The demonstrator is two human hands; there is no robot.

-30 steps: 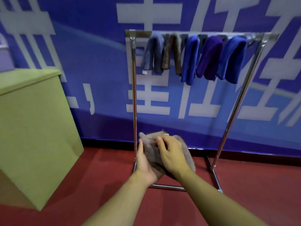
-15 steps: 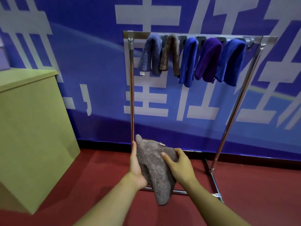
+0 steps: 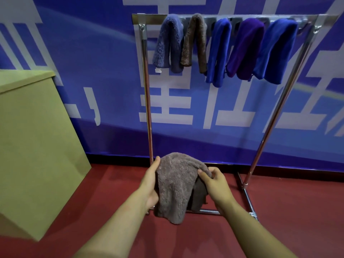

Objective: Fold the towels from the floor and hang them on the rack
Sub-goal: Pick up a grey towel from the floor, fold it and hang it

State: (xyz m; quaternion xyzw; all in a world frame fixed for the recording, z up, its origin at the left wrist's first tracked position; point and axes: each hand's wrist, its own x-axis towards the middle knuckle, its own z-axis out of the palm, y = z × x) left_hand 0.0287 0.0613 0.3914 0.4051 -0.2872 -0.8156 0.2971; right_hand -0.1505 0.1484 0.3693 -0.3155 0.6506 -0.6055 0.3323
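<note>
**Item in hand: one grey-brown towel, folded, not yet on the rack**

- Grey-brown towel [image 3: 175,185]: fluffy, doubled over itself, draped between my two hands and hanging down in front of the rack's lower bar. A darker inner layer shows at its right side. It is off the floor.
- My left hand [image 3: 150,183]: at the towel's left edge, palm against the cloth, thumb up along the fold; the fingers go behind the fabric and I cannot see how far they curl.
- My right hand [image 3: 214,185]: at the towel's right edge, thumb on the front, fingers curled over the fold, pinching the cloth.
- Rack [image 3: 268,125]: chrome frame, two uprights, top rail, base bars on the floor, set close before the wall.
- On the top rail, left to right: grey-blue towel [image 3: 167,41] with a small white tag at its lower edge; brown towel [image 3: 195,40]; blue towel [image 3: 217,51]; purple towel [image 3: 245,47]; second blue towel [image 3: 277,49]. All hang folded over the rail, side by side, crowded together.
- Floor [image 3: 288,202]: dark red.
- Banner [image 3: 93,53]: blue with large white characters, behind the rack.
- Box [image 3: 33,142]: olive-green, at my left.
</note>
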